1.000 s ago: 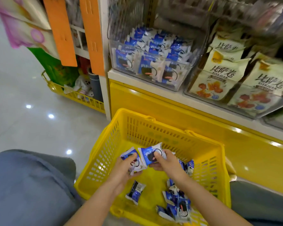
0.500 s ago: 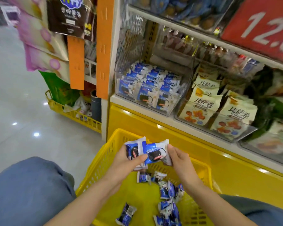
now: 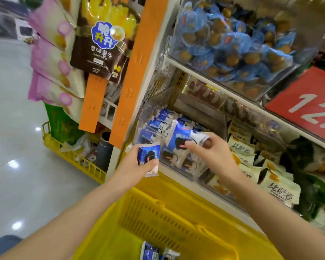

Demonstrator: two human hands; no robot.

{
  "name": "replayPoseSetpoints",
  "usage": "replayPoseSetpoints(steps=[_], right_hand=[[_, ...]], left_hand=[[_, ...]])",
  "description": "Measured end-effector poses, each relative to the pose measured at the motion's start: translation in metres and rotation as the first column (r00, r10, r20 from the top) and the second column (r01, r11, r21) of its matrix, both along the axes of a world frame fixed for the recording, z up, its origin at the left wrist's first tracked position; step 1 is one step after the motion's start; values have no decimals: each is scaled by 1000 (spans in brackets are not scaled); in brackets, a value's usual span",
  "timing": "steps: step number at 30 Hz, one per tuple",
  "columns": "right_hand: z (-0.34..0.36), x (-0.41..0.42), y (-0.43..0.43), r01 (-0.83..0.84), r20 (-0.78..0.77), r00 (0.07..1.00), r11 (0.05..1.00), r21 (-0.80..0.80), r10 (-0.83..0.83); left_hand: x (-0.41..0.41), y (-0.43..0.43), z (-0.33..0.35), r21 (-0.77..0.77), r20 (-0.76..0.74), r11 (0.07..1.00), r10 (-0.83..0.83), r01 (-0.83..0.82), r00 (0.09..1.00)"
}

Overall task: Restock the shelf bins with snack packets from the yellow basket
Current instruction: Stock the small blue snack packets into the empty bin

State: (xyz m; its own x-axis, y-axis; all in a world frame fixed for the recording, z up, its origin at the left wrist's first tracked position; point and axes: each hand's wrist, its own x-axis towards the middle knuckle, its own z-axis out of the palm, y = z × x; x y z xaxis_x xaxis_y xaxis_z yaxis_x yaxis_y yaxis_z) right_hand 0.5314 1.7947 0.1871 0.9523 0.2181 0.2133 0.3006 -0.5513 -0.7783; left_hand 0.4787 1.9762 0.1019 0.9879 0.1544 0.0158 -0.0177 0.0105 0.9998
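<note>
My left hand [image 3: 135, 166] grips a blue-and-white snack packet [image 3: 148, 155] just in front of the clear shelf bin [image 3: 186, 173]. Over that bin, my right hand [image 3: 212, 152] holds another blue-and-white packet [image 3: 180, 137] above the same kind of packets stacked inside. The yellow basket [image 3: 176, 218] sits below my arms. A few packets [image 3: 150, 253] show at its bottom.
A neighbouring bin on the right holds cream packets with fruit pictures [image 3: 281, 188]. The upper shelf bin is full of blue wrapped sweets [image 3: 233, 44]. A red price sign [image 3: 308, 102] hangs right. Orange strips [image 3: 128, 81] and hanging bags [image 3: 99, 40] are left, a low yellow rack [image 3: 73, 158] below.
Both hands rose out of the basket with the packets and moved up to the shelf bin. The view tilted upward toward the shelves.
</note>
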Motion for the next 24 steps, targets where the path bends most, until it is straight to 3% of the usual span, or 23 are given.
replayPoseSetpoints(steps=[3,10,16,24], right_hand=[[13,60,23,96,49,994,994,-49,-94],[-10,180,56,264,-5,961,919,-292,-278],[-26,232,76,357,57,932,880,-313,-358],[-44,259,84,338,42,939,898,-282,-341]], left_hand=[[13,12,5,-1,40,999,34,-34,999],[42,38,-4,-77,79,990,126,-120,989],[63,53,-14,-217,89,965,167,-144,982],[77,43,-20,-258,107,964,94,-64,990]])
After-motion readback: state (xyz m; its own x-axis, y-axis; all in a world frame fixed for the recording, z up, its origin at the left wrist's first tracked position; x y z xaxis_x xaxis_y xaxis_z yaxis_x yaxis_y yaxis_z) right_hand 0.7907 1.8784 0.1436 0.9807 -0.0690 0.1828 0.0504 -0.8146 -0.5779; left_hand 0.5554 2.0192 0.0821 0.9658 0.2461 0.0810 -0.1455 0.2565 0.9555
